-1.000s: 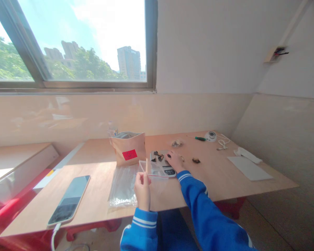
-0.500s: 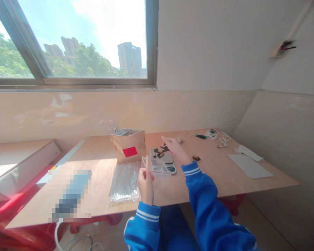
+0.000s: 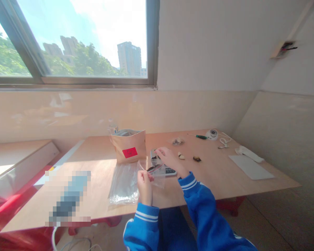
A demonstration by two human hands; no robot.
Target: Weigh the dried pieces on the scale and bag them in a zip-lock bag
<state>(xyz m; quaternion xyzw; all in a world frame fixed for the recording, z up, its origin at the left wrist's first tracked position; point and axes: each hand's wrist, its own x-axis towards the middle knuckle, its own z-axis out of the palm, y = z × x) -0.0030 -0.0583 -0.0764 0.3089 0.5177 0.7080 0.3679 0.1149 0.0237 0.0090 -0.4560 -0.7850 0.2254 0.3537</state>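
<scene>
Your left hand (image 3: 144,181) is raised a little above the near edge of the wooden table (image 3: 94,195), and its thumb and fingers are pinched closed on the edge of a small clear zip bag (image 3: 154,170), which hangs in the air in front of you. Your right hand (image 3: 167,158) is at the mouth of this bag, with the fingertips (image 3: 158,152) drawn together; they seem to grip a small dark piece, but it is too small to tell this for sure. Just behind both hands a small scale (image 3: 165,168) lies on the table, partly hidden by them. To the left of it a brown paper pouch (image 3: 129,150) with a red label stands upright, and a flat stack of clear bags (image 3: 124,183) lies in front of the pouch. To the right of your right hand, 2 small pieces (image 3: 188,157) lie on the table, near each other but apart.
</scene>
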